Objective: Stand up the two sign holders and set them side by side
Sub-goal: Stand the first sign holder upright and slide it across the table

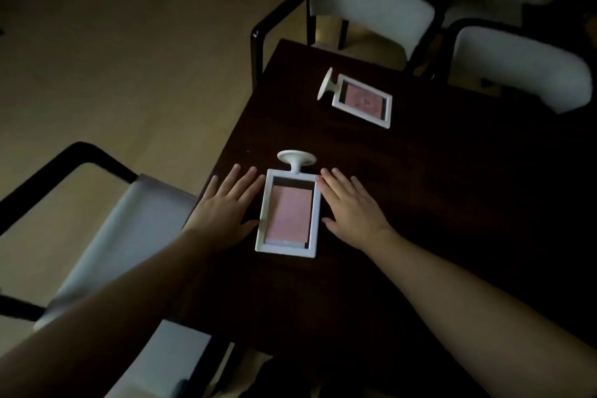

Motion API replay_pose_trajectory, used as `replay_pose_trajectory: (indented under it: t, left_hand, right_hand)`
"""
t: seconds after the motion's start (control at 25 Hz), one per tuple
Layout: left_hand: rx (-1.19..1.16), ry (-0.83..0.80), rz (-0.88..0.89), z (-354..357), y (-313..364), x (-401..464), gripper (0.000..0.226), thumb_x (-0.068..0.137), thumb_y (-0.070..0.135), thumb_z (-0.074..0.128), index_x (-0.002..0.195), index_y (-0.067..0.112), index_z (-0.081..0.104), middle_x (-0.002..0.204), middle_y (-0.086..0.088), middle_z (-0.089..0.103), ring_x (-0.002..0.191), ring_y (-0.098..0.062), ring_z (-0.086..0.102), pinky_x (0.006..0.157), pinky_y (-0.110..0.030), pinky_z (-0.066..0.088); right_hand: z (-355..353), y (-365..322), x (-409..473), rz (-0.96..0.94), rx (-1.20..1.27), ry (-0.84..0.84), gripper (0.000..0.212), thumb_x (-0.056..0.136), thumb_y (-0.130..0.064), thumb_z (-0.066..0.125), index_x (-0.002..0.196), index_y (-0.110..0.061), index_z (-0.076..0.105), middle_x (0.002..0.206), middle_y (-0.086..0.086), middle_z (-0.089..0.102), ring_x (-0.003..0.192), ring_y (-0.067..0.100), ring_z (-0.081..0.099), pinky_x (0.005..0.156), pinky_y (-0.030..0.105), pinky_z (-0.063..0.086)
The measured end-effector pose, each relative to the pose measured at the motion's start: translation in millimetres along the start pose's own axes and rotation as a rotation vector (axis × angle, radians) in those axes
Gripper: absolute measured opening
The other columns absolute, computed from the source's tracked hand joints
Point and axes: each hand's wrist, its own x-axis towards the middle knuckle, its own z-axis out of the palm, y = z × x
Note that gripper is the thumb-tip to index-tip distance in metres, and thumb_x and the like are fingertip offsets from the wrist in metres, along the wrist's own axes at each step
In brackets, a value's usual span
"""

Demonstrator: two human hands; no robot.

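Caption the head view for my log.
Open hands flank a flat-lying white-framed sign holder on a dark table; another lies beyond.

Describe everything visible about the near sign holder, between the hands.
The near holder is a white rectangular frame, plastic-looking, with a pink card inside and a short stem ending in a round base. It lies flat, face up, on the dark table, base pointing away from the person. The left hand and right hand lie open along its long sides, fingertips about touching the frame.

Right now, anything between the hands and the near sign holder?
Nothing visible. The left hand and right hand lie open on either side of the near white-framed pink-card sign holder, flat on the dark wooden table.
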Motion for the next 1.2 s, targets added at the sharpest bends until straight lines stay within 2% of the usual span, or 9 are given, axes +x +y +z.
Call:
replay_pose_trajectory:
  t: [0.16,0.32,0.52,0.72,0.88,1.04,1.12,1.2]
  left_hand:
    - [0.005,-0.05,0.06,16.0,2.7,2.6,0.089,0.09,0.053,0.052,0.158,0.027,0.001,0.165,0.001,0.005,0.151,-0.026,-0.002,0.115,-0.06,0.019]
    - [-0.001,-0.123,0.109,30.5,1.4,-1.7,0.077,0.095,0.053,0.038,0.156,0.028,-0.001,0.164,0.003,0.004,0.151,-0.025,-0.002,0.116,-0.059,0.017]
    - [0.003,-0.159,0.129,31.1,1.7,-1.6,0.073,0.098,0.049,0.037,0.156,0.026,0.001,0.164,0.003,0.005,0.15,-0.022,-0.003,0.118,-0.056,0.014]
    - [-0.014,-0.149,0.152,23.5,-5.1,1.1,0.073,0.098,0.047,0.038,0.157,0.028,0.0,0.164,0.004,0.01,0.151,-0.02,0.003,0.117,-0.053,0.014]
    - [-0.083,-0.114,0.146,10.4,-11.3,8.6,0.065,0.102,0.047,0.027,0.156,0.035,-0.008,0.164,0.009,0.007,0.15,-0.014,0.001,0.118,-0.05,0.009]
    - [-0.195,-0.093,0.153,-9.3,-11.0,18.5,0.059,0.1,0.052,0.018,0.152,0.048,-0.01,0.162,0.012,0.01,0.148,-0.011,0.008,0.116,-0.048,0.009]
    - [-0.257,-0.061,0.14,-17.9,-7.3,24.2,0.055,0.1,0.052,0.017,0.152,0.05,-0.001,0.161,0.01,0.02,0.147,-0.014,0.015,0.115,-0.048,0.012]
    - [-0.32,-0.017,0.118,-26.2,-3.1,30.5,0.053,0.101,0.044,0.026,0.153,0.041,0.019,0.159,0.004,0.033,0.145,-0.02,0.028,0.114,-0.05,0.018]
  right_hand:
    - [12.7,1.0,7.2,-0.03,-0.009,-0.008,0.081,0.094,-0.027,0.062,0.157,-0.011,0.014,0.166,0.008,0.013,0.152,0.024,0.006,0.122,0.043,0.012]
    - [23.8,1.0,1.5,-0.052,0.03,-0.012,0.069,0.096,-0.019,0.059,0.154,-0.007,0.023,0.164,0.012,0.021,0.151,0.025,0.013,0.12,0.04,0.009]
    - [25.7,-1.6,-2.8,-0.048,0.088,-0.008,0.07,0.098,-0.018,0.057,0.155,-0.008,0.019,0.165,0.01,0.015,0.151,0.023,0.011,0.117,0.032,-0.001]
    - [20.7,2.3,-1.6,-0.052,0.21,-0.004,0.069,0.1,-0.016,0.054,0.156,-0.01,0.016,0.166,0.007,0.01,0.152,0.018,0.008,0.116,0.025,-0.005]
    - [10.6,5.0,-1.4,-0.026,0.343,-0.002,0.067,0.101,-0.018,0.052,0.157,-0.013,0.016,0.166,0.003,0.01,0.15,0.015,0.011,0.116,0.025,0.004]
    - [-3.9,9.8,0.8,0.027,0.423,-0.024,0.059,0.105,-0.015,0.042,0.158,-0.018,0.016,0.166,0.0,0.012,0.15,0.024,0.017,0.115,0.032,0.018]
    - [-11.7,13.0,4.0,0.035,0.467,-0.036,0.058,0.104,-0.008,0.038,0.157,-0.017,0.018,0.166,0.002,0.014,0.15,0.026,0.017,0.116,0.034,0.019]
    - [-19.5,16.4,5.7,0.051,0.519,-0.035,0.061,0.101,-0.002,0.039,0.157,-0.017,0.02,0.165,0.005,0.017,0.15,0.027,0.018,0.119,0.041,0.021]
